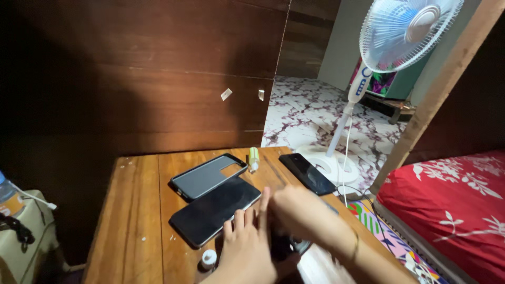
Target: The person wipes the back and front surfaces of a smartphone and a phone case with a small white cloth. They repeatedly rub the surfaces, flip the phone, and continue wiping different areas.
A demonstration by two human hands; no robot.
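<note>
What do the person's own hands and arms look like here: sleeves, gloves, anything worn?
Both are bare, with no gloves and no sleeves in view. The right hand is motion-blurred, and its wrist carries a thin bracelet. The left hand shows no rings or bands.

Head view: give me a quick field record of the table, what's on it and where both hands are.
surface: wooden table
phone: dark phone lying flat, mid-table
case: empty grey case behind the phone, touching it
second phone: black phone at the table's right edge
tube: small yellow-green tube near the back edge
cap: small white cap at the front, by the left hand
left hand: left hand at the phone's near corner
right hand: right hand blurred, over a dark thing; grip unclear
beyond: white fan on the floor
</note>
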